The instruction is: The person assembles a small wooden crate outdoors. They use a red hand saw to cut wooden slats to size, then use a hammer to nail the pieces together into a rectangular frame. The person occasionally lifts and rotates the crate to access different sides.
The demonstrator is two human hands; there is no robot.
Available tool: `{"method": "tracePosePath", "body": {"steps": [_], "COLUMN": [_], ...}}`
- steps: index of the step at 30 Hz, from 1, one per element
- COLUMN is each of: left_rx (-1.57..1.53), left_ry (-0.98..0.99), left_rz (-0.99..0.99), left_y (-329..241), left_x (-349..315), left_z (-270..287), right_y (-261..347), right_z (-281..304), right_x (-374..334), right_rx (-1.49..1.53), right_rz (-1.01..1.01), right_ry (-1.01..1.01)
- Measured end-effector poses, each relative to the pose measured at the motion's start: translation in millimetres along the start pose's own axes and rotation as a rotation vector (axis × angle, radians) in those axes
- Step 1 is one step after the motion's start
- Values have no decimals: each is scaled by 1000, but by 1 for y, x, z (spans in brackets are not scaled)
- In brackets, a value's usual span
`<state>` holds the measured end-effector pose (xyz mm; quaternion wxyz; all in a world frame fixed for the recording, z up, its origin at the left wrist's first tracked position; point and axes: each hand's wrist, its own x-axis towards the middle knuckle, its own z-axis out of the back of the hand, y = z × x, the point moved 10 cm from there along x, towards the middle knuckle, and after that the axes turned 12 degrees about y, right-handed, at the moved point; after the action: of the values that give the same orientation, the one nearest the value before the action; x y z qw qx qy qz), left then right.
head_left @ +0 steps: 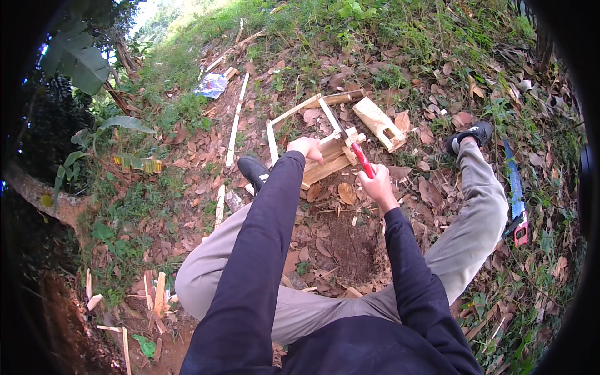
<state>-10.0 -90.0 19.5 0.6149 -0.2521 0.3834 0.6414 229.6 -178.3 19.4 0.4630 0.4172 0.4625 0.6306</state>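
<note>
A frame of pale wooden strips and boards (326,167) lies on the leaf-covered ground between my feet. My left hand (306,149) is at its near left part, fingers bent down and closed on the wood. In my right hand (378,186) is a red-handled tool (360,157), gripped by its handle. Its thin dark end crosses the frame's corner, pointing away from me and to the left. Whether that end is a blade I cannot tell. A block of wood with a notched end (377,122) lies just right of the frame.
Right of my right leg lies a handsaw (515,184) with a blue blade. Long wooden strips (235,122) and a clear plastic bag (212,85) lie at the far left. Wood offcuts (160,294) are at the near left, beside a tree trunk (47,199).
</note>
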Motion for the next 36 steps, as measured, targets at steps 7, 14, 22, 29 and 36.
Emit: {"method": "tracePosePath", "body": {"steps": [7,14,22,29,36], "left_rx": [-77,-246,-242,-248,-191], "left_ry": [-174,-701,-712,-680,-747], "left_rz": [-108,-167,-183,-227,-218], "left_y": [2,-33,-27,-25,-35], "left_x": [26,27,48,48,44], "left_z": [18,6,9,12,3], "right_y": [-5,-4,32,15,21], "right_z": [-4,-13,13,3,-3], "right_x": [-10,-36,-13,-34,-38], "right_rx": [75,0,-42,11,-6], "right_rz": [-69,-15,68,-48,-13], "right_ry": [62,78,-84,67,-35]}}
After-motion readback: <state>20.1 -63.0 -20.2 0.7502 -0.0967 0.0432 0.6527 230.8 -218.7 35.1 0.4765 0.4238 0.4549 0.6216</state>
